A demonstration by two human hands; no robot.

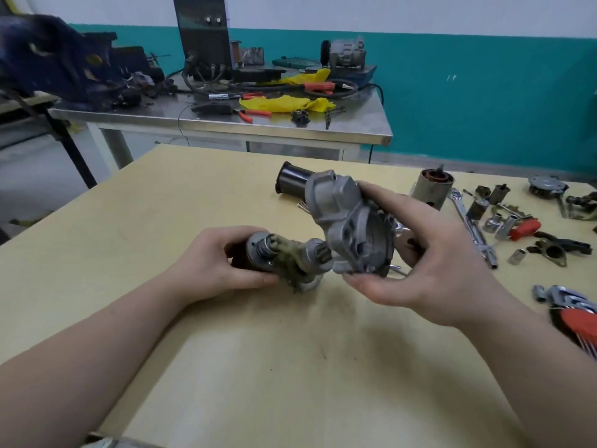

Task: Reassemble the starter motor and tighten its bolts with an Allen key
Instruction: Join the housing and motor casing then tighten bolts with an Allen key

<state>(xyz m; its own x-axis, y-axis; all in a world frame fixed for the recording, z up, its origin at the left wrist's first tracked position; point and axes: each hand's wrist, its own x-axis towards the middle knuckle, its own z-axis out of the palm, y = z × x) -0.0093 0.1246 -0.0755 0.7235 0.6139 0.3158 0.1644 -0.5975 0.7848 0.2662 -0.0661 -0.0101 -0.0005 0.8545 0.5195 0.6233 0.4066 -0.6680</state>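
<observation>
Grey housing (350, 221) gripped in right hand (433, 263), left hand (223, 260) gripping armature (290, 257)

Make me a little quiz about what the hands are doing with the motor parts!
1. True or false: the left hand grips the pinion gear assembly.
2. What does the right hand hold? A) the aluminium nose housing B) the red-handled Allen key set C) the black motor casing
3. Fill in: the Allen key set lies on the yellow ____.

Key: 1 true; 2 A; 3 table.
</observation>
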